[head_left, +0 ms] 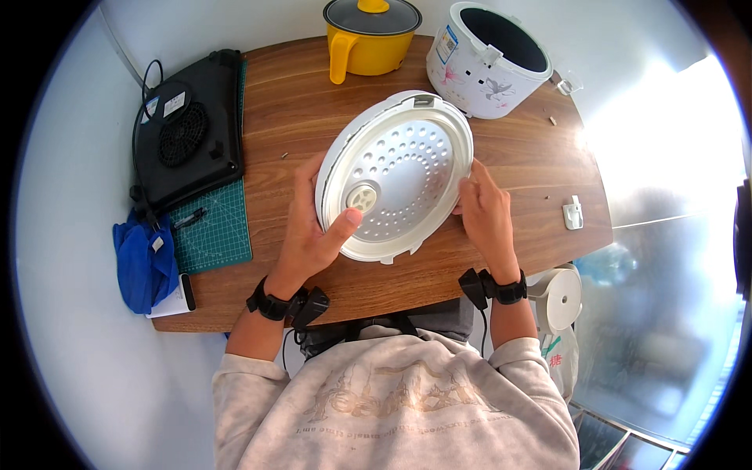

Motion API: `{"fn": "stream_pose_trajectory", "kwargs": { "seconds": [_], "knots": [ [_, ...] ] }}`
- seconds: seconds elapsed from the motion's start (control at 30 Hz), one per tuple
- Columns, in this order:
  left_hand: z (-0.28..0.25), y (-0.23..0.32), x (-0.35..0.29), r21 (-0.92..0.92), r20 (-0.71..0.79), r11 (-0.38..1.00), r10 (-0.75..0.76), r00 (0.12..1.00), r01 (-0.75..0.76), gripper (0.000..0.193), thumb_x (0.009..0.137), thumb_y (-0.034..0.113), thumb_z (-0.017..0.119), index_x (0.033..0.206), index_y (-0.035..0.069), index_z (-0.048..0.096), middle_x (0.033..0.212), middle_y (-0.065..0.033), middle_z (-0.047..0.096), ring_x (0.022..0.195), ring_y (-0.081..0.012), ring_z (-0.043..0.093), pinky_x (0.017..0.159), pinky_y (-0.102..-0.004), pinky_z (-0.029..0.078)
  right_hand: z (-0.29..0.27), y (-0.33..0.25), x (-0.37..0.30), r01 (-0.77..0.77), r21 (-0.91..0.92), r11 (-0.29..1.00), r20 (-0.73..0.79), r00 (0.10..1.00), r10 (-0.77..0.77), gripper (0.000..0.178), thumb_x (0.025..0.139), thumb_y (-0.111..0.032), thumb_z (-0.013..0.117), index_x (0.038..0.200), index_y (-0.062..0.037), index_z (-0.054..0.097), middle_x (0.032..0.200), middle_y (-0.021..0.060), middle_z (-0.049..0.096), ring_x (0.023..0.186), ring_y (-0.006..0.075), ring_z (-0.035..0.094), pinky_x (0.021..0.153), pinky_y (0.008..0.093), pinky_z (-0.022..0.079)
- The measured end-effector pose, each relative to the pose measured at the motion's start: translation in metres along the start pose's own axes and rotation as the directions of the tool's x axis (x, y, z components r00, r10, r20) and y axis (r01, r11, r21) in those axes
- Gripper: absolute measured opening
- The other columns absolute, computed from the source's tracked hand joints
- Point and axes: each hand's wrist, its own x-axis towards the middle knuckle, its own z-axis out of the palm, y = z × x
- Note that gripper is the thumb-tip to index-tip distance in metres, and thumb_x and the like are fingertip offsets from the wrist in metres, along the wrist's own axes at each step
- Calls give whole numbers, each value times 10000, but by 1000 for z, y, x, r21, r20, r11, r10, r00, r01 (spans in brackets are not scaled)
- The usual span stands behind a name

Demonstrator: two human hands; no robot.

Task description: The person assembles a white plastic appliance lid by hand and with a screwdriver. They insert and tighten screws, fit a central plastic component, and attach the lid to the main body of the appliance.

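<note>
Between my hands, above the table, I hold a rice cooker lid (407, 176) tilted, its dimpled metal inner side facing me. My left hand (317, 223) grips its left rim, with the thumb beside the round white steam vent (362, 198). On the right rim, my right hand (484, 205) closes around the edge, its fingers partly behind the lid. The white rice cooker body (486, 82), printed with flowers, stands lidless behind it at the far right, its dark inside showing.
A yellow electric pot (368, 51) with a dark lid stands at the back. To the left, an upturned black appliance (188, 117) overlaps a green cutting mat (215, 235), near a blue cloth (145, 262). A small white plastic part (573, 213) lies near the right edge.
</note>
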Motion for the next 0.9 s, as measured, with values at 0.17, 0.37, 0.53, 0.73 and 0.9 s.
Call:
{"fn": "stream_pose_trajectory", "kwargs": {
  "seconds": [0.17, 0.37, 0.53, 0.73, 0.9],
  "knots": [
    [0, 1, 0, 0, -3, 1000, -11, 1000, 11, 793, 938, 457, 668, 1451, -12, 285, 1346, -233, 482, 1267, -272, 510, 1042, -401, 442, -1, 2, 0, 23, -64, 998, -21, 999, -25, 329, 967, -139, 558, 1272, -23, 590, 645, 159, 624, 566, 270, 659, 583, 353, 504],
    [-1, -1, 0, 6, -1, 1000, -20, 1000, 20, 792, 935, 462, 670, 1450, -11, 296, 1347, -225, 488, 1263, -264, 510, 1042, -398, 440, -1, -4, -1, -4, -92, 996, 14, 1000, 5, 307, 946, -140, 599, 1228, -16, 604, 638, 141, 640, 533, 244, 628, 586, 324, 494],
    [0, 1, 0, -27, -19, 999, -23, 1000, 22, 790, 935, 471, 667, 1447, -8, 305, 1346, -220, 487, 1259, -262, 511, 1039, -399, 440, -6, -2, 1, -48, -35, 998, 43, 998, 50, 295, 945, -135, 600, 1206, 2, 607, 691, 139, 688, 557, 214, 647, 607, 306, 509],
    [-1, -2, -1, 9, 7, 1000, -12, 1000, 12, 799, 930, 486, 673, 1446, -3, 308, 1344, -223, 489, 1260, -266, 511, 1035, -404, 442, -10, -4, 2, -107, 54, 993, 99, 990, 102, 300, 956, -164, 616, 1200, 11, 613, 798, 132, 737, 620, 169, 671, 634, 303, 529],
    [-1, -4, -1, 31, 33, 1000, 2, 999, -3, 798, 931, 487, 673, 1446, -3, 311, 1338, -225, 499, 1253, -268, 518, 1031, -407, 443, -5, 2, 4, -64, 97, 993, 36, 998, 61, 274, 962, -194, 625, 1134, 19, 625, 820, 133, 736, 645, 160, 672, 631, 295, 528]
  ]
}}
